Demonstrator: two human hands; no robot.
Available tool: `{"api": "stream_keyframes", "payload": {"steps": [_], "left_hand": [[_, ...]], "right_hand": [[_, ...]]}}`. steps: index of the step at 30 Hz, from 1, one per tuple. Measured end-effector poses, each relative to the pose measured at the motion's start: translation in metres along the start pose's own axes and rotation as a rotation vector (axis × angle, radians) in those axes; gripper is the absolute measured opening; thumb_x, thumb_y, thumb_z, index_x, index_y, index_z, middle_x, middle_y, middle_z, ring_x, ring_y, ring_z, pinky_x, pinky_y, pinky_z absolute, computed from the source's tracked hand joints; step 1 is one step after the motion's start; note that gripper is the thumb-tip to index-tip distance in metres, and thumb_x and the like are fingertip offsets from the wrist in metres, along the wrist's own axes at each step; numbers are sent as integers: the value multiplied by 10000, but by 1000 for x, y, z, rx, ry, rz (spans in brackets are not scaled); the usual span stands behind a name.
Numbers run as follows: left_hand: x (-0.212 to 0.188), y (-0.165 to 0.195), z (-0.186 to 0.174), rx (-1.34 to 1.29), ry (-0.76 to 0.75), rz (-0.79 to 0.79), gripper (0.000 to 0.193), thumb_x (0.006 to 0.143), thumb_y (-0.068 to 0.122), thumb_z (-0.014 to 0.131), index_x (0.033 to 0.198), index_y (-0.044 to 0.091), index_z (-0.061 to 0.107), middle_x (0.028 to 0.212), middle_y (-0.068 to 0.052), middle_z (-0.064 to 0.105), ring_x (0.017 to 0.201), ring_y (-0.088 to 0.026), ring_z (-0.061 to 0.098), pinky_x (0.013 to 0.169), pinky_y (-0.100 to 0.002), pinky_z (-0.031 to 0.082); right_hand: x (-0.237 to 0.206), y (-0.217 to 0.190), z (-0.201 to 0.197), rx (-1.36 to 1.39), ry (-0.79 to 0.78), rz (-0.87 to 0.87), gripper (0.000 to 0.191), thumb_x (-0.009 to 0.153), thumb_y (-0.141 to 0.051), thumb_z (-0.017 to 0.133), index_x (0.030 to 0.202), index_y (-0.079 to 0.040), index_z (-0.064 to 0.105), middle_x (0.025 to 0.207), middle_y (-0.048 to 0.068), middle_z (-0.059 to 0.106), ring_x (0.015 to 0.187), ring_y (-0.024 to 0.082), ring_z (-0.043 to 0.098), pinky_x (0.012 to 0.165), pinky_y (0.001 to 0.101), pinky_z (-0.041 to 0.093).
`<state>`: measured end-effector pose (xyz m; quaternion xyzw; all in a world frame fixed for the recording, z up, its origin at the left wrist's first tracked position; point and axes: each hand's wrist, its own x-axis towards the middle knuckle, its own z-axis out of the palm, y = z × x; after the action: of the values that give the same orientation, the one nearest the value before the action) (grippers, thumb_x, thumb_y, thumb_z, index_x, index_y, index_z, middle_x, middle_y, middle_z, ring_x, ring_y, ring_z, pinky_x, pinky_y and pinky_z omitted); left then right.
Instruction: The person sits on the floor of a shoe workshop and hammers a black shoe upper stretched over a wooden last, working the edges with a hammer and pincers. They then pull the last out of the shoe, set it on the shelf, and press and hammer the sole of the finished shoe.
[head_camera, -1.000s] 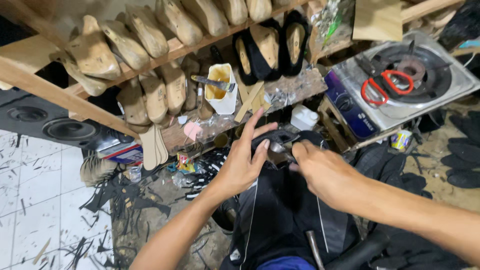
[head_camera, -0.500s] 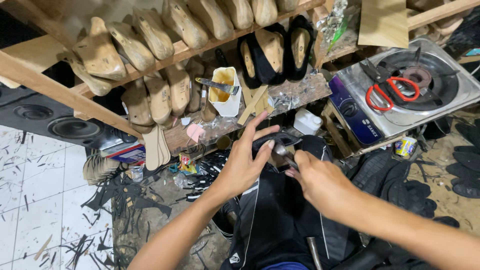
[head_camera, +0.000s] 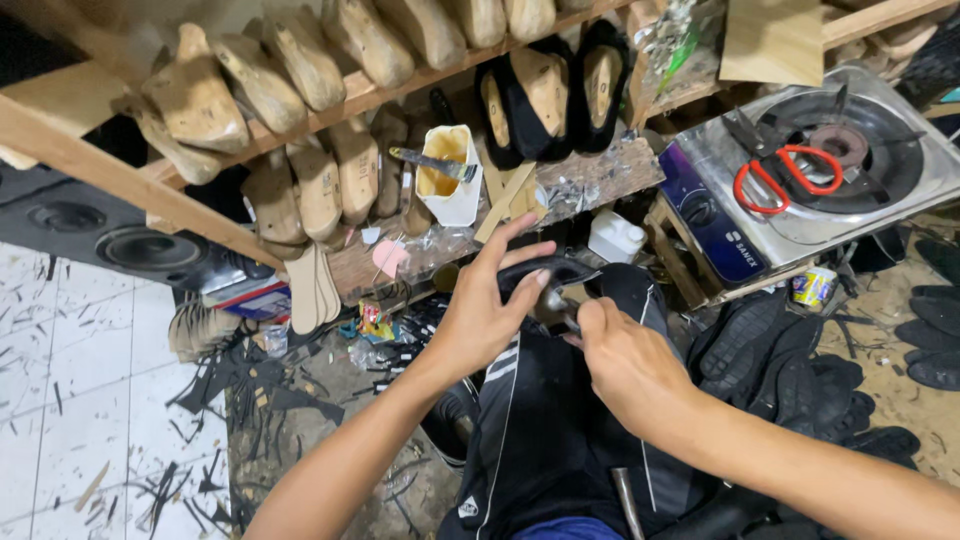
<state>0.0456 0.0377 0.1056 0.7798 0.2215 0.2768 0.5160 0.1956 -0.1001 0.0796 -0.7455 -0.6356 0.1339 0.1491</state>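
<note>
- Black shoe upper (head_camera: 548, 272) sits over the person's lap, pinched between both hands, just below the low wooden counter (head_camera: 610, 175).
- Left hand (head_camera: 485, 310): fingers curled around the near side of the upper, thumb and forefinger clamped on its edge, other fingers fanned upward.
- Right hand (head_camera: 625, 360): closed on a small metal tool (head_camera: 562, 318), tip touching the upper; tool type can't be made out.
- Black trousers with white stripe (head_camera: 545, 420) under the work.
- Counter carries a white glue cup (head_camera: 450, 175) with a knife laid across it, plus a black shoe pair on wooden lasts (head_camera: 545, 95).
- Upper shelf: row of bare wooden lasts (head_camera: 300, 65).
- Right side: single-burner gas stove (head_camera: 810, 190) with red-handled scissors (head_camera: 785, 175) lying on it.
- Floor: black offcuts scattered on white tile (head_camera: 90, 390).
</note>
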Motion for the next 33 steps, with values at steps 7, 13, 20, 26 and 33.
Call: {"api": "stream_keyframes", "payload": {"steps": [7, 13, 20, 26, 33], "left_hand": [[-2, -2, 1, 10, 23, 52, 580, 959, 24, 636, 1495, 23, 417, 1308, -194, 716, 1251, -179, 664, 1005, -300, 506], [-1, -1, 0, -22, 5, -88, 558, 941, 45, 648, 1465, 36, 457, 1296, -166, 736, 1113, -179, 696, 926, -287, 533], [0, -6, -2, 17, 22, -76, 505, 916, 44, 690, 1397, 12, 541, 1253, -155, 750, 1180, -185, 689, 981, -295, 516], [-3, -13, -6, -4, -16, -54, 461, 917, 34, 688, 1360, -20, 574, 1276, -154, 737, 1246, -201, 685, 1043, -313, 518], [1, -7, -14, 213, -72, -219, 372, 897, 169, 742, 1236, 19, 705, 1084, -144, 796, 1025, -170, 751, 949, -283, 528]], "right_hand": [[1, 11, 0, 333, -45, -81, 241, 906, -69, 665, 1048, 34, 500, 929, 258, 681, 851, 454, 690, 674, 489, 551], [-1, -5, 2, 119, 41, -78, 221, 901, -59, 639, 1010, 56, 484, 1001, 287, 637, 830, 472, 663, 669, 515, 533], [0, -6, 2, 449, -78, 94, 201, 956, -138, 625, 1018, 18, 514, 879, 276, 687, 795, 479, 681, 662, 510, 541], [-3, -7, 15, 324, 52, -61, 252, 935, -141, 641, 976, 57, 491, 911, 300, 661, 806, 501, 655, 641, 543, 513], [-1, -9, 17, 439, 97, -45, 226, 943, -140, 650, 948, 39, 513, 870, 272, 695, 836, 460, 693, 665, 496, 541]]}}
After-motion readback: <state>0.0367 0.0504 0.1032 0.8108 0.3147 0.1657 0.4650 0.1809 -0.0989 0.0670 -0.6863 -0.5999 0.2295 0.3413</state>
